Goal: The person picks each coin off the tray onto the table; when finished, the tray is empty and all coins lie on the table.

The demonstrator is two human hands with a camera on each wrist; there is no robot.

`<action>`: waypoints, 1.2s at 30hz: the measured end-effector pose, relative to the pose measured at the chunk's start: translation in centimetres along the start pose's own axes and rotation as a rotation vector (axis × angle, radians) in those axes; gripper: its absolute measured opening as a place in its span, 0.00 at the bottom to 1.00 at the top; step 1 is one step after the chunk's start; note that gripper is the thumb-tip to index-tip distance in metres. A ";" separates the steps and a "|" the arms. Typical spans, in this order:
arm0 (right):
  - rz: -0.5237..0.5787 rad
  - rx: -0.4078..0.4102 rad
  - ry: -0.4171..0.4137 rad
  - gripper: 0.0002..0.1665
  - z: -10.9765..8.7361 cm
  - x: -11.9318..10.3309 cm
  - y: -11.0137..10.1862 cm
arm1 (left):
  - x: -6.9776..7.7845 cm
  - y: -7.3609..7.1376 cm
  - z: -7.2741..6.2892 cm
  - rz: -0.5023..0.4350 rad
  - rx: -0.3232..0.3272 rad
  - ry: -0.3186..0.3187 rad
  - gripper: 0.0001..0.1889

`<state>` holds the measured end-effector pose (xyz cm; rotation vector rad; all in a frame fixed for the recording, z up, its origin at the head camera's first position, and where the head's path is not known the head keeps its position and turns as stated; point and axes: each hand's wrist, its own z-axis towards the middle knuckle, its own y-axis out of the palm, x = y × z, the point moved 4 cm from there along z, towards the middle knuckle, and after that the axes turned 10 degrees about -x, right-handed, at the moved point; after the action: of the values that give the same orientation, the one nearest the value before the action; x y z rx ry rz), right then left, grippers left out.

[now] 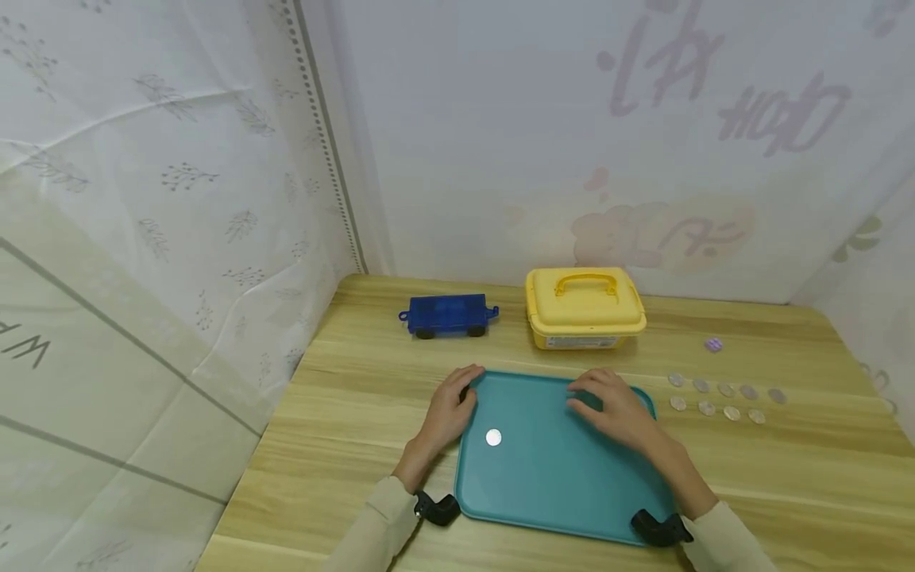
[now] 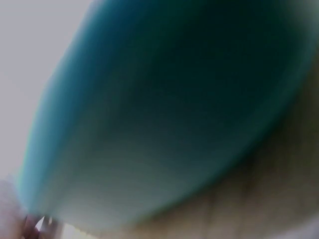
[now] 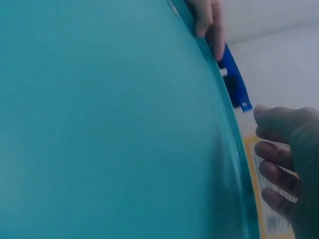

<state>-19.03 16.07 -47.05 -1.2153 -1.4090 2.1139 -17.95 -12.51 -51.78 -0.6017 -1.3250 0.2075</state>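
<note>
A teal tray (image 1: 565, 477) lies on the wooden table, with one shiny round disc (image 1: 493, 438), coin-like, on its left part. My left hand (image 1: 449, 409) rests at the tray's far left corner, thumb and fingers right along the rim; this hand also shows at the edge in the right wrist view. Over the tray's far right part is my right hand (image 1: 616, 409), fingers loosely bent and spread, holding nothing. The left wrist view is filled by the blurred tray (image 2: 164, 129) close up.
Right of the tray, several silvery coins (image 1: 706, 408) lie in two rows, with a small purple piece (image 1: 713, 345) behind them. A yellow lidded box (image 1: 586, 310) with a handle stands beyond the tray. Left of it sits a blue wheeled toy wagon (image 1: 448, 313). Fabric walls enclose the table.
</note>
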 end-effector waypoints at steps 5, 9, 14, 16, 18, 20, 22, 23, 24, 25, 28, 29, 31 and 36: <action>0.000 -0.064 0.018 0.13 1.0 -0.9 1.4 | -0.2 0.1 0.2 0.005 0.007 0.008 0.21; -0.010 -0.098 0.000 0.14 1.7 -1.4 2.5 | 0.0 0.1 0.2 0.003 0.004 0.012 0.21; -0.006 -0.130 -0.036 0.14 2.6 -2.4 3.7 | 0.1 0.0 0.3 0.006 0.008 0.014 0.21; -0.011 -0.145 -0.057 0.15 3.1 -2.9 4.0 | 0.1 -0.1 0.3 0.007 0.008 0.010 0.21; -0.017 -0.162 -0.082 0.16 3.5 -3.5 4.4 | 0.1 -0.1 0.4 0.012 0.008 0.007 0.21; -0.025 -0.172 -0.113 0.16 3.9 -4.1 4.8 | 0.1 -0.2 0.4 0.015 0.007 0.006 0.21; -0.029 -0.177 -0.142 0.17 4.2 -4.7 5.1 | 0.1 -0.2 0.4 0.016 0.005 0.004 0.21; -0.026 -0.177 -0.159 0.17 4.3 -4.9 5.3 | 0.1 -0.2 0.4 0.018 0.004 0.003 0.21; -0.026 -0.176 -0.175 0.18 4.4 -5.1 5.5 | 0.1 -0.2 0.4 0.019 0.004 0.005 0.21; -0.023 -0.173 -0.192 0.18 4.5 -5.3 5.7 | 0.1 -0.2 0.3 0.018 0.001 0.001 0.21; -0.020 -0.179 -0.235 0.18 4.6 -5.8 6.2 | 0.1 -0.2 0.2 0.017 0.002 -0.001 0.21; -0.020 -0.185 -0.243 0.18 4.6 -5.9 6.4 | 0.1 -0.1 0.1 0.016 0.002 -0.002 0.21; -0.016 -0.190 -0.253 0.17 4.6 -6.1 6.7 | 0.1 -0.1 0.0 0.015 -0.001 -0.003 0.21; -0.007 -0.187 -0.279 0.16 4.7 -6.7 7.2 | 0.0 0.0 -0.1 0.011 0.000 0.003 0.21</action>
<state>-17.49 5.53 -49.45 -1.0039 -1.7601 2.2567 -17.82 -12.53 -51.77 -0.6095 -1.3189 0.2160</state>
